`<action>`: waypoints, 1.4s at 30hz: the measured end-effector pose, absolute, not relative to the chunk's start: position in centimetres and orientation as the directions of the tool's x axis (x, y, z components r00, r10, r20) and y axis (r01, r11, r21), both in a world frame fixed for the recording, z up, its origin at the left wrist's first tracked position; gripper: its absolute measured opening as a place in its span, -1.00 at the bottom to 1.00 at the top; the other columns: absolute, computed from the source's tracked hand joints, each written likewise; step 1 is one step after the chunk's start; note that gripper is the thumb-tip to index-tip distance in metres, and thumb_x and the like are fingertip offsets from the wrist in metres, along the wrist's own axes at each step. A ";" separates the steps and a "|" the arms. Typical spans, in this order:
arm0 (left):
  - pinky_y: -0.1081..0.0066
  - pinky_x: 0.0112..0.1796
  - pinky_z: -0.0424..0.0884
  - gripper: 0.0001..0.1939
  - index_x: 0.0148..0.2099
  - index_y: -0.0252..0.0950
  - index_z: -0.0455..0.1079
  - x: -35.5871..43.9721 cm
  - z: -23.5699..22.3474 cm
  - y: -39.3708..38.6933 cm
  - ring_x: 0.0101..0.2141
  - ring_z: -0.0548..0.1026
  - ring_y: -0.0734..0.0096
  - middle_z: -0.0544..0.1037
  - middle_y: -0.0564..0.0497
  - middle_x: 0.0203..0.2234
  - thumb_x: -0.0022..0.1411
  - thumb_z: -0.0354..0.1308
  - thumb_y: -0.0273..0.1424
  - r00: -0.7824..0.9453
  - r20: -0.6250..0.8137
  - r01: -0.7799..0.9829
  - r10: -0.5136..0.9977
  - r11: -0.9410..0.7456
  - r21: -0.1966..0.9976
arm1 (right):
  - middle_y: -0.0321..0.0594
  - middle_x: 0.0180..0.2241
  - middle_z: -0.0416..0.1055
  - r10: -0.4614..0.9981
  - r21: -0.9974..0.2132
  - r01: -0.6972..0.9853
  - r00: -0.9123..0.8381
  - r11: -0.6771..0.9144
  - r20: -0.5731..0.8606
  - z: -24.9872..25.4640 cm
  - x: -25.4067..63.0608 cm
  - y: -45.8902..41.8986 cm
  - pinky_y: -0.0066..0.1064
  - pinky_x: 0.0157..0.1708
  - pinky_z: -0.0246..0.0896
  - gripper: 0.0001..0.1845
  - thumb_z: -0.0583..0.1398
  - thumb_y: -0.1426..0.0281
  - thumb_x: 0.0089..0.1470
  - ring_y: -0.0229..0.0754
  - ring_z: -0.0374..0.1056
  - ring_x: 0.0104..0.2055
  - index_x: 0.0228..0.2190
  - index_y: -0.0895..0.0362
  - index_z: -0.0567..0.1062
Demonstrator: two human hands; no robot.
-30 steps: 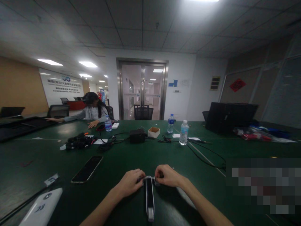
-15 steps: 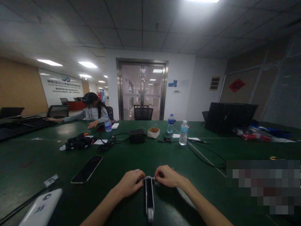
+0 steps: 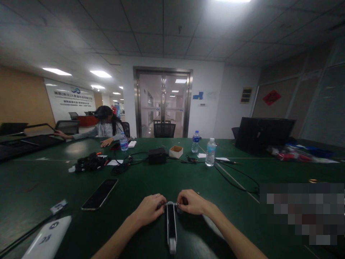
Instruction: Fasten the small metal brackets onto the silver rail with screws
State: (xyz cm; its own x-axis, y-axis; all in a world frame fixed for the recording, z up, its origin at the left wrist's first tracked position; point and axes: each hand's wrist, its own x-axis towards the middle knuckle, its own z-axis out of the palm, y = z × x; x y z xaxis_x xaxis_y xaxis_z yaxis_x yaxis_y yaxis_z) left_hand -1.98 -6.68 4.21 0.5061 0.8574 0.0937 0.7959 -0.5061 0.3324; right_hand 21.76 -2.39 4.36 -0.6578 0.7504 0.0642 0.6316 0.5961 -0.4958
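- Slim device (image 3: 171, 225): a narrow, dark-faced body in a pale frame, lying lengthwise on the green table (image 3: 140, 172), directly before the wearer and between the two hands; its near end carries a pale, blunt tip.
- Handling, as judged from its look: light, stiff and unyielding; the face probably smooth and rather slippery, the frame giving better purchase. The far end, where small fittings appear at the sides, is likely the delicate part — a squeeze or twist there would be best kept gentle.
- Where to take hold: along the two long edges of the frame, near mid-length, which lies uncovered; the fittings suit only a fingertip pinch.
- Left hand (image 3: 151, 208): thumb and fingers drawn together, pinching at the far end on the device's left side; the exact contact is partly hidden beneath the fingertips.
- Right hand (image 3: 192, 202): a matching pinch at the far end on the right side, knuckles raised, fingers curled inward; which small part lies in it cannot be told.
- Arms: both forearms slant inward from the lower edge of the view, nearly mirror images — wrists low, hands close above the tabletop.
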 end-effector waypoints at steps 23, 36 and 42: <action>0.44 -0.26 0.31 -0.81 -0.07 -0.22 0.38 -2.2 3.9 -6.6 -0.25 0.44 0.36 0.47 0.03 -0.22 0.31 0.00 -0.37 0.505 0.093 0.792 0.858 -0.503 0.347 | -0.20 -0.30 0.45 0.726 -0.414 0.627 -0.673 0.660 0.138 4.4 21.9 -2.2 -0.49 -0.32 0.18 -0.78 0.12 0.48 0.05 -0.24 0.35 -0.31 -0.32 0.16 0.57; 0.44 -0.24 0.32 -0.80 -0.06 -0.23 0.37 -2.1 4.1 -6.7 -0.24 0.43 0.37 0.47 0.03 -0.21 0.30 0.01 -0.41 0.510 0.084 0.799 0.856 -0.508 0.322 | -0.21 -0.29 0.44 0.742 -0.423 0.635 -0.652 0.647 0.156 4.1 21.9 -2.2 -0.48 -0.29 0.17 -0.80 0.13 0.46 0.04 -0.24 0.34 -0.28 -0.30 0.15 0.55; 0.45 -0.25 0.31 -0.80 -0.06 -0.23 0.37 -2.1 4.0 -6.6 -0.24 0.43 0.37 0.47 0.02 -0.21 0.32 0.00 -0.39 0.515 0.096 0.793 0.852 -0.516 0.324 | -0.21 -0.28 0.43 0.727 -0.418 0.626 -0.672 0.659 0.139 4.2 21.9 -2.3 -0.45 -0.23 0.18 -0.81 0.13 0.46 0.05 -0.22 0.34 -0.26 -0.31 0.15 0.55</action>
